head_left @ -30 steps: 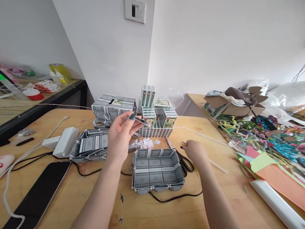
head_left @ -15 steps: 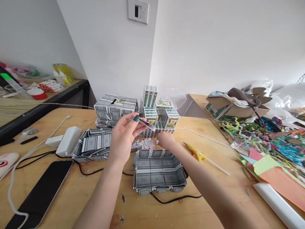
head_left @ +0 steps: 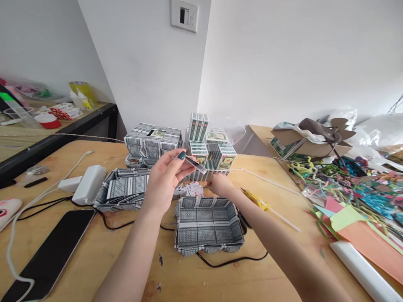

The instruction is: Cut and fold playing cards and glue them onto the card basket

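Right hand [head_left: 220,184] moved from scissors to loose cards [head_left: 195,189]

Two bare forearms enter from the lower edge of the frame, without sleeves, watch or bracelets. Left hand [head_left: 163,180], centre of the frame: thumbnail painted dark teal. Right hand [head_left: 220,184], just right of centre: no rings visible; its nails are hidden
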`<move>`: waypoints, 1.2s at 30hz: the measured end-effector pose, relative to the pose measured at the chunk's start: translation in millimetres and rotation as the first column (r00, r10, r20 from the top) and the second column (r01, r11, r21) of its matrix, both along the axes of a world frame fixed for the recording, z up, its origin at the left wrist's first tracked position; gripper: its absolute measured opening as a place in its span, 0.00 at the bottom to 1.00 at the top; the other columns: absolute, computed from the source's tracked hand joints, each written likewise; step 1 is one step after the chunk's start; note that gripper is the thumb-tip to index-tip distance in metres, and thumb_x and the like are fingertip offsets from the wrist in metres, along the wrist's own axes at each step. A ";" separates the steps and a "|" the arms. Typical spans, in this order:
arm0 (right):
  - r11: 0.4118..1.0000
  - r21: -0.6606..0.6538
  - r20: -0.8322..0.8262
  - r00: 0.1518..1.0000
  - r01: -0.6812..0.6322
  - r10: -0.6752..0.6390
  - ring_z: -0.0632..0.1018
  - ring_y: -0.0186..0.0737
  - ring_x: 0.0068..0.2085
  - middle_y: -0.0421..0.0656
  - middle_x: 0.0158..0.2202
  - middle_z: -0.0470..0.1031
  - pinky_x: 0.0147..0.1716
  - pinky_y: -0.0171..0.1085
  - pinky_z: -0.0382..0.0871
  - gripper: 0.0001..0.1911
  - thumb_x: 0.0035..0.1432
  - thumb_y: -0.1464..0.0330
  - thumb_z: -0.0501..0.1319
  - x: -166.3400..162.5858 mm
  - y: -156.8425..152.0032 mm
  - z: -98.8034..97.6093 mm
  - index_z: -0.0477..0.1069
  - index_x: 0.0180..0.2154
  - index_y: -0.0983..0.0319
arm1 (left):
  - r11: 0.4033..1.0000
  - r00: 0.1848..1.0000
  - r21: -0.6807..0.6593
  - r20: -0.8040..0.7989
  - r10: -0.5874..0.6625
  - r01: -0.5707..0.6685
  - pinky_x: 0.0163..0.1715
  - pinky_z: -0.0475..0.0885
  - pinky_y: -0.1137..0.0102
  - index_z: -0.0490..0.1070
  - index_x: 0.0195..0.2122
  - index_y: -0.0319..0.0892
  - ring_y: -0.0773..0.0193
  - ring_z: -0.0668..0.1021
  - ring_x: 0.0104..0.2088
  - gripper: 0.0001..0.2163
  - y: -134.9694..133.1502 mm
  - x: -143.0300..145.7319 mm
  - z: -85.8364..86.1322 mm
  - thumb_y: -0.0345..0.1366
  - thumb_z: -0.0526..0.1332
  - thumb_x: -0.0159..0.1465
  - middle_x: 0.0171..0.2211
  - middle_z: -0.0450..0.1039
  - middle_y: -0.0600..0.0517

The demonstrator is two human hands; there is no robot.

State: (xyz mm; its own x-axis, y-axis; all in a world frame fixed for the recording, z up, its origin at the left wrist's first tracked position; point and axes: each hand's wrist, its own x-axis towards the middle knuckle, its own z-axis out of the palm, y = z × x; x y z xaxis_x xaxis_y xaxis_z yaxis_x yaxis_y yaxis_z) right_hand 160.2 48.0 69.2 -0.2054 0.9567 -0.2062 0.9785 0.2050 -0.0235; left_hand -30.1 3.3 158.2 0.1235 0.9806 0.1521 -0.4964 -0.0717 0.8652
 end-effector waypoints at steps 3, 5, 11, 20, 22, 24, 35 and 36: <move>0.994 0.080 -0.246 0.968 0.070 -0.048 0.76 0.40 0.34 0.44 0.31 0.77 0.30 0.33 0.66 0.07 0.51 0.67 0.59 9.1 -6.4 9.1 0.75 0.28 0.61 | 1.000 1.000 -0.008 0.012 -0.014 0.014 0.42 0.72 0.63 0.68 0.40 0.41 0.59 0.78 0.39 0.13 -0.1 0.4 0.3 0.39 0.62 0.55 0.36 0.76 0.48; 0.973 0.142 -0.545 0.835 0.183 -0.077 0.75 0.38 0.29 0.42 0.26 0.76 0.27 0.33 0.66 0.07 0.49 0.66 0.61 15.3 -14.0 21.7 0.73 0.24 0.62 | 1.000 1.000 -0.011 0.018 -0.017 0.017 0.43 0.72 0.63 0.68 0.39 0.41 0.60 0.77 0.39 0.12 0.5 0.7 -0.7 0.38 0.61 0.55 0.36 0.76 0.48; 0.976 -0.004 -1.000 0.000 0.219 -0.005 0.77 0.37 0.26 0.41 0.24 0.75 0.24 0.36 0.72 0.11 0.52 0.60 0.60 10.0 -62.9 67.4 0.67 0.31 0.62 | 0.998 0.999 -0.063 0.034 -0.026 0.028 0.44 0.71 0.64 0.69 0.39 0.40 0.61 0.77 0.39 0.11 5.3 2.9 -7.8 0.37 0.61 0.56 0.37 0.76 0.48; 0.921 0.107 -0.978 -0.129 0.374 0.166 0.79 0.40 0.28 0.44 0.29 0.78 0.25 0.39 0.76 0.06 0.55 0.66 0.59 -18.3 -95.8 67.7 0.70 0.32 0.62 | 0.990 0.997 -0.128 0.041 -0.058 0.062 0.43 0.72 0.66 0.70 0.40 0.40 0.62 0.77 0.39 0.12 2.5 11.2 -8.7 0.38 0.61 0.55 0.36 0.75 0.48; 0.896 0.189 -0.973 -0.047 0.401 0.226 0.79 0.39 0.28 0.44 0.29 0.78 0.26 0.39 0.76 0.05 0.55 0.68 0.59 -18.9 -97.4 67.9 0.71 0.33 0.62 | 0.988 0.997 -0.139 0.042 -0.064 0.069 0.42 0.73 0.66 0.70 0.40 0.39 0.61 0.77 0.39 0.13 0.9 12.7 -7.2 0.38 0.61 0.55 0.36 0.75 0.48; 0.857 0.313 -0.949 0.107 0.409 0.296 0.78 0.38 0.27 0.44 0.29 0.78 0.26 0.38 0.76 0.04 0.54 0.70 0.59 -18.8 -98.8 68.6 0.72 0.33 0.61 | 0.987 0.996 -0.143 0.048 -0.072 0.078 0.40 0.73 0.67 0.70 0.40 0.39 0.62 0.77 0.38 0.12 -0.5 13.9 -5.7 0.38 0.61 0.55 0.36 0.75 0.48; 0.495 0.819 -0.559 0.600 0.290 0.573 0.78 0.36 0.31 0.43 0.32 0.78 0.29 0.32 0.74 0.13 0.51 0.79 0.59 -15.9 -96.6 66.8 0.74 0.36 0.58 | 0.991 0.988 -0.037 0.093 -0.124 0.128 0.39 0.72 0.67 0.67 0.44 0.41 0.60 0.76 0.41 0.15 -5.6 11.4 -0.3 0.35 0.61 0.55 0.38 0.75 0.47; 0.481 0.826 -0.550 0.601 0.293 0.579 0.78 0.36 0.31 0.43 0.32 0.78 0.29 0.32 0.74 0.13 0.51 0.79 0.59 -15.8 -96.8 66.4 0.74 0.36 0.58 | 0.991 0.987 -0.024 0.098 -0.128 0.131 0.39 0.72 0.67 0.67 0.46 0.42 0.60 0.76 0.41 0.16 -6.2 10.9 0.2 0.35 0.61 0.55 0.39 0.75 0.47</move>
